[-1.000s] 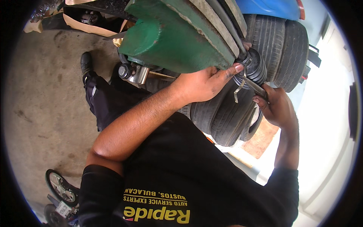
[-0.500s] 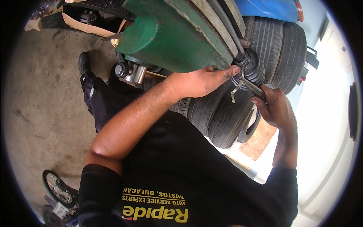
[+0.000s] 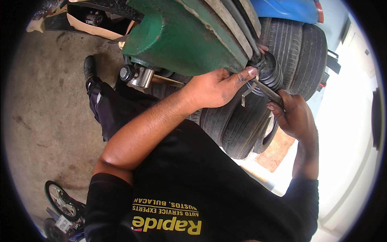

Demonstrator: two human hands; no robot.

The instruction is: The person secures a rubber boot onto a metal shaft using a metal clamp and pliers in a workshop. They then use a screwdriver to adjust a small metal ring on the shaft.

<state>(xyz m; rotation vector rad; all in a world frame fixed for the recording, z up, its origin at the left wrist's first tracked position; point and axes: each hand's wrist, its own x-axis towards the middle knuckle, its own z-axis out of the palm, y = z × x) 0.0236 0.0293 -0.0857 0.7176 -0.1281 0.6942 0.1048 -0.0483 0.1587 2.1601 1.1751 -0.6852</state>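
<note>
tyre stack (image 3: 242,125) behind; left hand (image 3: 217,86) fingertips pressing rubber boot (image 3: 271,72)

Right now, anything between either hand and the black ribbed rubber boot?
Nothing visible. The left hand already has fingertips on the black ribbed rubber boot under the green metal frame. The right hand holds a slim metal tool whose tip reaches the boot.

Stained concrete floor (image 3: 44,121), stacked tyres (image 3: 242,125) behind, bright daylight at right, cardboard (image 3: 92,26) at top left
</note>
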